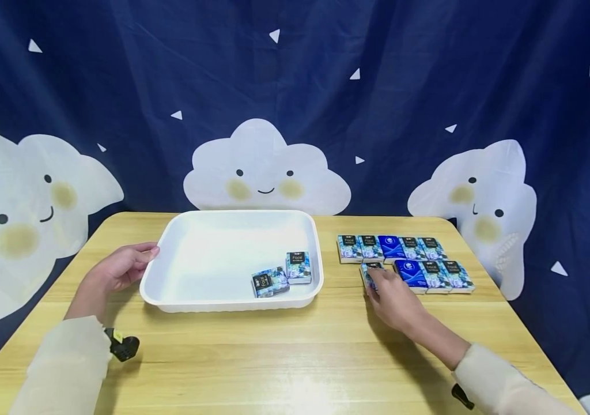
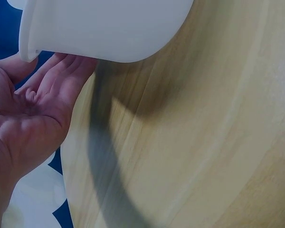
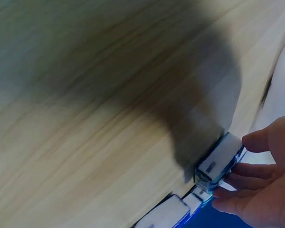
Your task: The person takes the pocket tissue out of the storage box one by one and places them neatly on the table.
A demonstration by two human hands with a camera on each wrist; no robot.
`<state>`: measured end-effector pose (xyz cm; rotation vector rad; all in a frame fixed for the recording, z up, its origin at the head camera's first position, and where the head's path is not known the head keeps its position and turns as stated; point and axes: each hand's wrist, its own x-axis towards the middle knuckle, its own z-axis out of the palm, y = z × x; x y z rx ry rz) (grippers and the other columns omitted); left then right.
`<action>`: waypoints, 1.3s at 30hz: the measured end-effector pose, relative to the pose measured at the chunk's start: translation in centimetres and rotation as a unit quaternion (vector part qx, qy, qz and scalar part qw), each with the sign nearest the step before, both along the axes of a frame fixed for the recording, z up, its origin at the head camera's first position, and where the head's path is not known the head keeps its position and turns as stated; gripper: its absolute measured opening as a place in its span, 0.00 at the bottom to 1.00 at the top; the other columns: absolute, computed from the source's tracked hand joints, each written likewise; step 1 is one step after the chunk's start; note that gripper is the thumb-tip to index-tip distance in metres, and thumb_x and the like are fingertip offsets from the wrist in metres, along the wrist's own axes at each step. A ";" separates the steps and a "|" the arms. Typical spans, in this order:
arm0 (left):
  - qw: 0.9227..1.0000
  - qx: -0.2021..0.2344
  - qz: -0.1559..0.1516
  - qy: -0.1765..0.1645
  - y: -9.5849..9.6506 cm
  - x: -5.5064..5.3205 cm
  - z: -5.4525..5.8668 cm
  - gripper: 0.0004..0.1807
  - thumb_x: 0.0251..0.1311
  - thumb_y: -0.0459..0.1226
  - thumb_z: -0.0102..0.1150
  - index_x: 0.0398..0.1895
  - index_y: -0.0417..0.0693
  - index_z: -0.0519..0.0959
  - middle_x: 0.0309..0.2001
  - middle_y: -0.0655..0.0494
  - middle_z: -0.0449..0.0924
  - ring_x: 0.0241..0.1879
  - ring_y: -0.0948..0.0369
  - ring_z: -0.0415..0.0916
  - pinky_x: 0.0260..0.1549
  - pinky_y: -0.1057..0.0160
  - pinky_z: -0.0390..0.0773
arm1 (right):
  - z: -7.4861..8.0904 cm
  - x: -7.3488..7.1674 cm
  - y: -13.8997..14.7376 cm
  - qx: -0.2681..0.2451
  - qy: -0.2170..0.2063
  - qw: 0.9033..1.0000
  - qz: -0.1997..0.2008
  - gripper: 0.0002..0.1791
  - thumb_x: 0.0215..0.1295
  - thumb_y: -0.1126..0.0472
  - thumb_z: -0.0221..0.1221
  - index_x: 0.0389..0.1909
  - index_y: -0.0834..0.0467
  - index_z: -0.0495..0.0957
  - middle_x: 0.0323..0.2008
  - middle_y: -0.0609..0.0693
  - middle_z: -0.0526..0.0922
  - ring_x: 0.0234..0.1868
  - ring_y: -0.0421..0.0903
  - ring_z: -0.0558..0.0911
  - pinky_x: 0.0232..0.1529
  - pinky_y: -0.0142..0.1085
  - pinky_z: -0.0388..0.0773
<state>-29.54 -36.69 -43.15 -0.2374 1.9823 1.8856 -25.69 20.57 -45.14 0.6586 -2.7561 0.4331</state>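
A white plastic tray (image 1: pixel 207 253) stands on the left half of the table. My left hand (image 1: pixel 126 265) holds its left side, thumb at the rim and fingers under it, as the left wrist view shows. Inside, near the right end, lie two tissue packs with blue floral wrappers, one tilted pack (image 1: pixel 270 282) and one straighter pack (image 1: pixel 298 268). On the right, my right hand (image 1: pixel 398 300) pinches a floral tissue pack (image 3: pixel 221 159) at the left end of the front row. Its fingers cover part of that pack in the head view.
Several tissue packs form a back row (image 1: pixel 370 248), and more continue the front row (image 1: pixel 437 275) right of my hand. One plain blue pack (image 1: pixel 390 246) sits among the floral ones in back, another blue pack (image 1: pixel 410 274) in front. A dark blue cloud-print curtain (image 1: pixel 295 86) hangs behind the table (image 1: pixel 253 357).
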 end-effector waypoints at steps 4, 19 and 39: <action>1.000 0.001 -0.003 0.006 -0.1 -0.1 -0.1 0.45 0.75 0.42 0.53 0.80 0.32 0.37 0.38 0.69 0.85 0.38 0.72 0.83 0.41 0.70 0.85 | -0.2 -0.2 0.7 0.004 0.007 1.000 -0.008 0.19 0.66 0.69 0.63 0.56 0.73 0.78 0.49 0.68 0.84 0.49 0.66 0.84 0.52 0.58 0.83; 1.000 -0.007 0.001 0.004 0.0 -0.1 0.0 0.44 0.76 0.42 0.52 0.80 0.34 0.38 0.38 0.69 0.85 0.38 0.71 0.84 0.41 0.69 0.86 | -0.3 -0.7 2.1 0.020 -0.004 0.998 -0.055 0.21 0.67 0.68 0.61 0.58 0.71 0.77 0.53 0.69 0.83 0.56 0.69 0.80 0.64 0.71 0.66; 1.000 -0.005 -0.001 0.005 0.0 0.0 0.1 0.45 0.76 0.42 0.53 0.80 0.33 0.38 0.38 0.69 0.85 0.38 0.71 0.84 0.42 0.69 0.85 | -0.2 -1.2 2.2 0.004 0.006 0.999 -0.043 0.19 0.65 0.67 0.63 0.55 0.72 0.78 0.45 0.67 0.85 0.24 0.50 0.80 0.24 0.41 0.80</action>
